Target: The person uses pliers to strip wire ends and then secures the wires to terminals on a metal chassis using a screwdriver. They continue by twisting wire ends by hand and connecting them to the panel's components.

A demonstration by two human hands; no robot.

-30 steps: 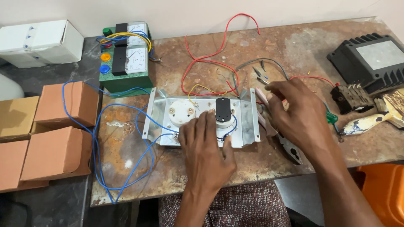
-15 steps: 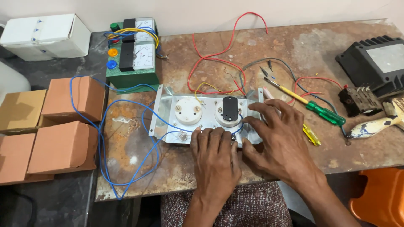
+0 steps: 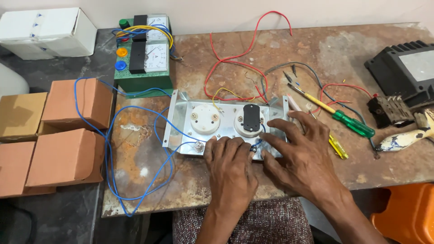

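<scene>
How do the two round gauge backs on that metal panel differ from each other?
The left round gauge back is plain white with two small terminals showing; the right round gauge back carries a black block across its middle. The left one stands clear of the hands; the right hand reaches beside the right one. Both sit in the metal panel.

A worn, rust-stained brown bench (image 3: 316, 54) is standing against a pale wall (image 3: 271, 11). A dark grey surface (image 3: 68, 212) is lying at its left. Soft, even light is falling everywhere.

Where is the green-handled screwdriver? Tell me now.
In the head view, the green-handled screwdriver lies on the table, right of the metal panel, just beyond the right hand.
</scene>
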